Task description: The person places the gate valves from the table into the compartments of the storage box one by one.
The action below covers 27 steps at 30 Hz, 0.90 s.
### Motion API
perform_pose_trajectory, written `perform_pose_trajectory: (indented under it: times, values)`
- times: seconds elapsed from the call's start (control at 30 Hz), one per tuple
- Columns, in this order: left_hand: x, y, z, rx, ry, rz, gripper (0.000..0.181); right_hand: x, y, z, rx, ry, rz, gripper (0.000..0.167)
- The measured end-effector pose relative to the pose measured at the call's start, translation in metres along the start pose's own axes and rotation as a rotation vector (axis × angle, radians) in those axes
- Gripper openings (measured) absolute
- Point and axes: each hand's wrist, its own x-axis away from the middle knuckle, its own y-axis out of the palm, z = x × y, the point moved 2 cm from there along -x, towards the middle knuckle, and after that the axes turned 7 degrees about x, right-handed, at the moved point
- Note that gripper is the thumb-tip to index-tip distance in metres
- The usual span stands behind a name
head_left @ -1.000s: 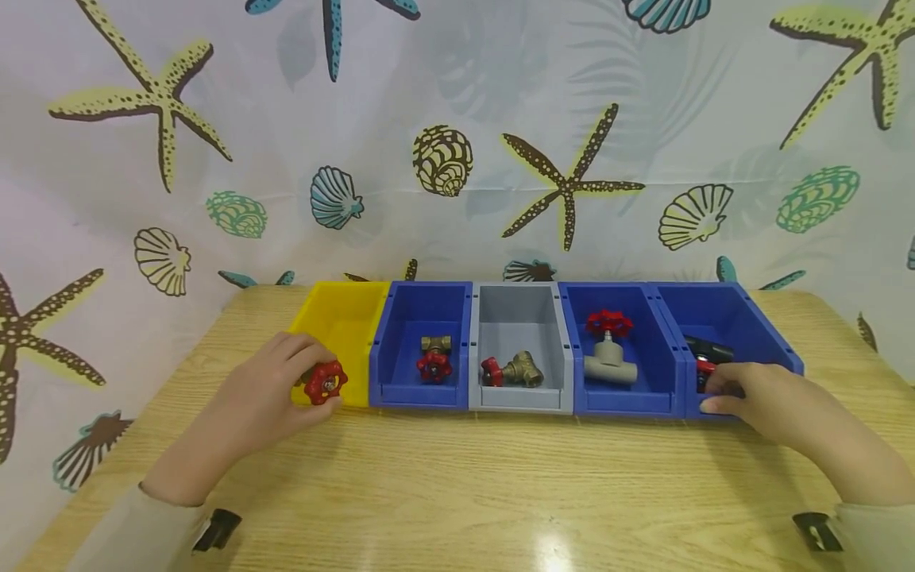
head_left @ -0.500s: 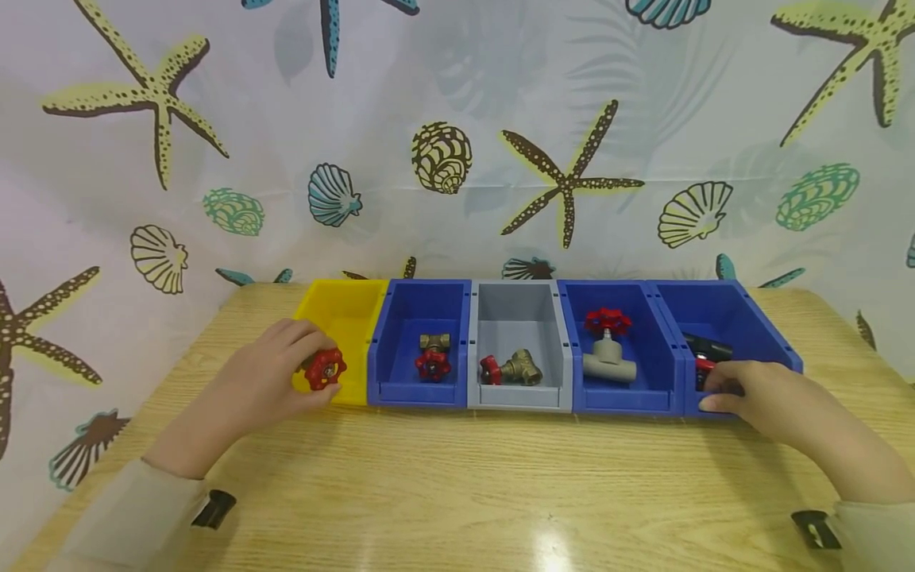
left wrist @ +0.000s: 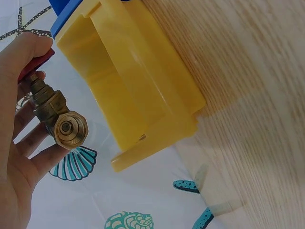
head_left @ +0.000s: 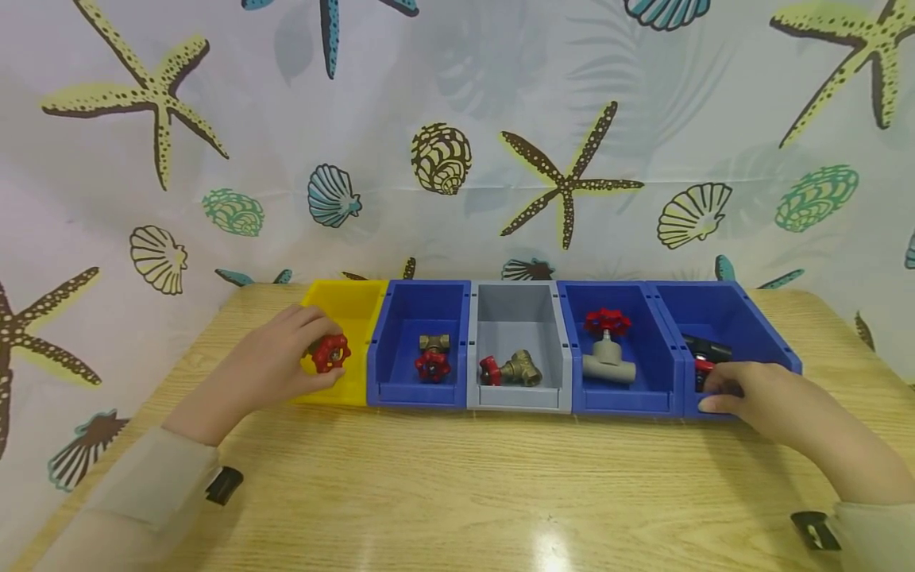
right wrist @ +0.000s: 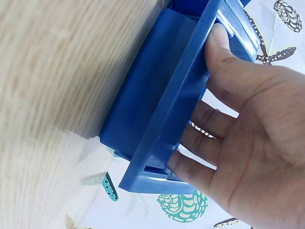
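My left hand (head_left: 275,361) grips a brass valve (left wrist: 50,105) by its red handwheel (head_left: 330,353), above the front of the yellow bin (head_left: 350,306). In the left wrist view the threaded opening of the valve faces the camera, apart from the bin. My right hand (head_left: 754,393) reaches into the rightmost blue bin (head_left: 768,338), thumb at the front rim and fingertips hidden inside. Beside those fingers lies a dark valve (head_left: 709,348) with a red part, partly covered. The right wrist view shows the fingers (right wrist: 205,143) passing behind the bin's wall.
Between these bins stand a blue bin (head_left: 411,393) with a brass valve (head_left: 434,357), a grey bin (head_left: 518,401) with another brass valve (head_left: 522,369), and a blue bin (head_left: 622,403) with a grey tee valve (head_left: 609,361). A patterned curtain (head_left: 400,103) hangs behind the wooden table (head_left: 457,485).
My left hand has shifted slightly up and right with the brass valve, and its forearm has swung a little to the right. The right hand stays in place.
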Motion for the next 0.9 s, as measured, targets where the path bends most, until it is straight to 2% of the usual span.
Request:
perform_pose_trajectory:
  times: [0.37,0.63,0.9]
  values:
    - [-0.009,0.003,-0.011,-0.003,-0.055,-0.066,0.042,0.000,0.000,0.000,-0.004,-0.002,-0.006,0.019]
    - [-0.020,0.005,-0.017,-0.010,-0.036,-0.103,0.040,-0.001,-0.001,0.001,-0.008,0.007,-0.018,0.020]
    - [-0.034,0.013,-0.020,-0.023,-0.064,-0.203,0.042,0.000,-0.001,0.000,-0.002,0.016,-0.026,0.022]
